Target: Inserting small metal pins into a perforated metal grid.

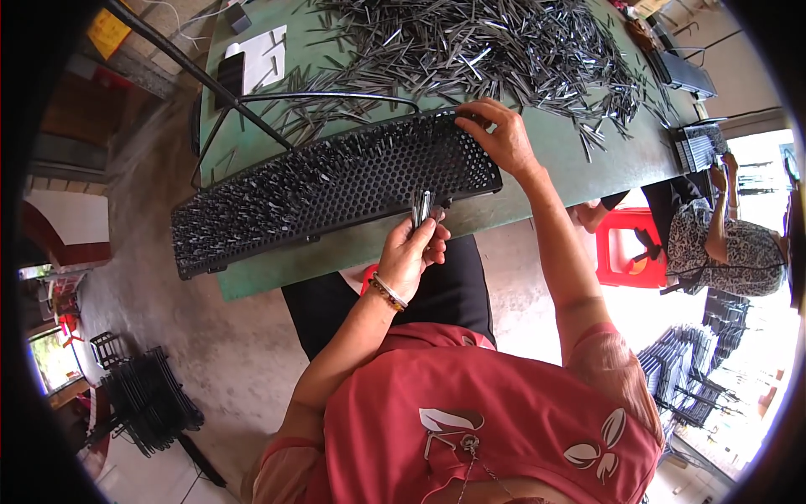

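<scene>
A long black perforated rack (336,181) lies slantwise along the near edge of the green table. Its left part is thick with upright thin strips, while many holes towards the right end show bare. Below the rack's near edge, my left hand (409,252) is closed round a small bunch of thin strips (422,204), their shiny ends pointing up. My right hand (502,139) is over the rack's far right corner, thumb and fingers bent together in a pinch. What sits between those fingertips is hidden or too small to make out.
A big heap of loose dark strips (478,50) covers the green table's (554,160) far side. Left are a dark phone (231,74), white paper (267,57) and a bent black metal frame (336,95). Another person (726,244) works at right beside a red stool (628,248).
</scene>
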Tool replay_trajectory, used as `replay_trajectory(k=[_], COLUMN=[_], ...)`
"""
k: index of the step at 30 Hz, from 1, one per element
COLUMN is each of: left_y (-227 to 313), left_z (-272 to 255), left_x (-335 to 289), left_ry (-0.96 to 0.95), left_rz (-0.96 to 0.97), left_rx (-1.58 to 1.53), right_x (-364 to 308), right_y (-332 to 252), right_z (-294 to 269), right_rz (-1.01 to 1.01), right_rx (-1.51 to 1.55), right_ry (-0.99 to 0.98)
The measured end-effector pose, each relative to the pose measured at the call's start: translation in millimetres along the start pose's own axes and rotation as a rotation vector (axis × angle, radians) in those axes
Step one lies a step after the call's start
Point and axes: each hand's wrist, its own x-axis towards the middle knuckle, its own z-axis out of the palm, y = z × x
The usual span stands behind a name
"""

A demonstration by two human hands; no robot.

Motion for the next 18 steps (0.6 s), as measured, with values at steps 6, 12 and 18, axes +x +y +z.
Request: replay_trajectory(k=[6,12,18], left_y=[0.7,3.1,5.6], left_z=[1.0,2.0,4.9], left_x=[-1.3,-4.3,-4.4], left_ry=[-0.005,-0.049,-0.052], left_rz=[-0.001,-0.014,-0.059], left_rx=[0.000,-0.027,-0.123], right_x=[-2.8,-5.5,-10.7], right_y=[-1.2,-6.6,-4.7], right_z=[4.0,8.9,13.6], right_rz=[-0.032,-0.077,-0.100], right_rx=[0.050,-0.037,-0.127], right_ry=[0.031,0.227,0.241])
